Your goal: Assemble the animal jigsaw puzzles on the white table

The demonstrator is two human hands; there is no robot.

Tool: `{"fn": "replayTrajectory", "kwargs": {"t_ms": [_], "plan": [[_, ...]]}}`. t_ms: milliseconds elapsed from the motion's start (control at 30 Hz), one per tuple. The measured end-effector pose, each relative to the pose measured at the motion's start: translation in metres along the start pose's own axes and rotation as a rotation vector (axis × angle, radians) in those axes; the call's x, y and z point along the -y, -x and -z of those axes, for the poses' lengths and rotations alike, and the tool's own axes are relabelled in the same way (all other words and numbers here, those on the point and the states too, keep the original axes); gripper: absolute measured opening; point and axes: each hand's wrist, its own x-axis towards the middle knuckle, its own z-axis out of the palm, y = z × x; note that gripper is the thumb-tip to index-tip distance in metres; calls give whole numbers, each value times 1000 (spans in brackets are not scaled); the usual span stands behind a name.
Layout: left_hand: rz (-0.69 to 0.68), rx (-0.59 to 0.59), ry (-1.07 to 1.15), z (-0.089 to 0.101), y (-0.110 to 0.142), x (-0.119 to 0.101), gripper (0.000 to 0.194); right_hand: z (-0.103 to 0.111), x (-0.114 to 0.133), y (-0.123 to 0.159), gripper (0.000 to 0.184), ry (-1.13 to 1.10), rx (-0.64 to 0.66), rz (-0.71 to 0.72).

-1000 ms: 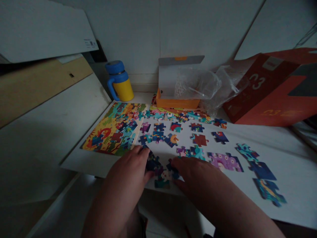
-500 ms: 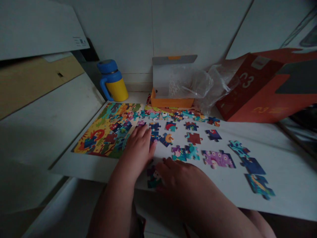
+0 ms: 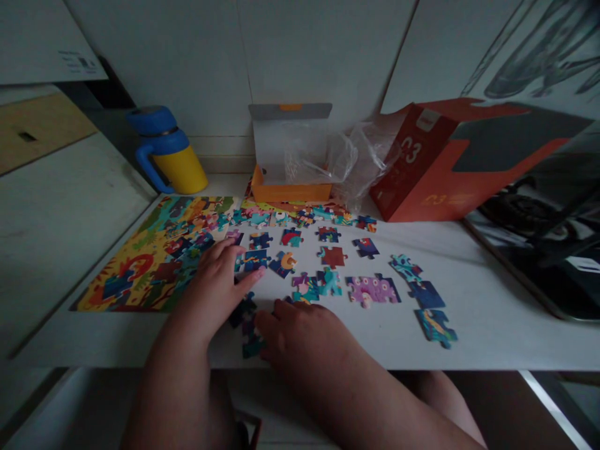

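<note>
My left hand (image 3: 220, 284) rests palm down at the right edge of the picture sheet, thumb spread away from the fingers. Its fingertips lie beside a dark blue puzzle piece (image 3: 255, 260), and a moon-patterned piece (image 3: 283, 264) is just right of the thumb. Close to the table's front edge, my right hand (image 3: 300, 334) has its fingers curled down on a dark teal puzzle piece (image 3: 252, 340); the fingertips are partly hidden. Another dark piece (image 3: 241, 309) lies between the hands. Beyond the right hand are a joined pink-and-teal pair (image 3: 316, 285) and a purple joined section (image 3: 372, 290).
Several loose pieces, among them a brown one (image 3: 332, 256), spread across the white table (image 3: 492, 331). At the back stand a blue-and-yellow flask (image 3: 182, 165), an orange box (image 3: 290, 192) with clear plastic (image 3: 356, 159), and a red box (image 3: 431, 181). The picture sheet (image 3: 135, 250) lies left.
The view has turned right, so everything appears further left. My left thumb has spread from the fingers, and more of the pieces beside that hand show. My right hand stays over the same piece.
</note>
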Motion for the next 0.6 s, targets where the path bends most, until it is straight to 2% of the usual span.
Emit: {"fn": "replayTrajectory", "kwargs": {"t_ms": [167,267,367,600], "plan": [[41,5,34,3,-1,-2,43,-2,-1,-1,20,-22,-16,8],[58,25,41,4,-1,-4,46,-1,-1,-1,21,-25,-2,10],[46,61,15,6,0,-7,46,0,0,-2,21,-26,-3,-5],[22,54,39,4,1,-3,41,3,-1,-3,28,-32,38,-1]]}}
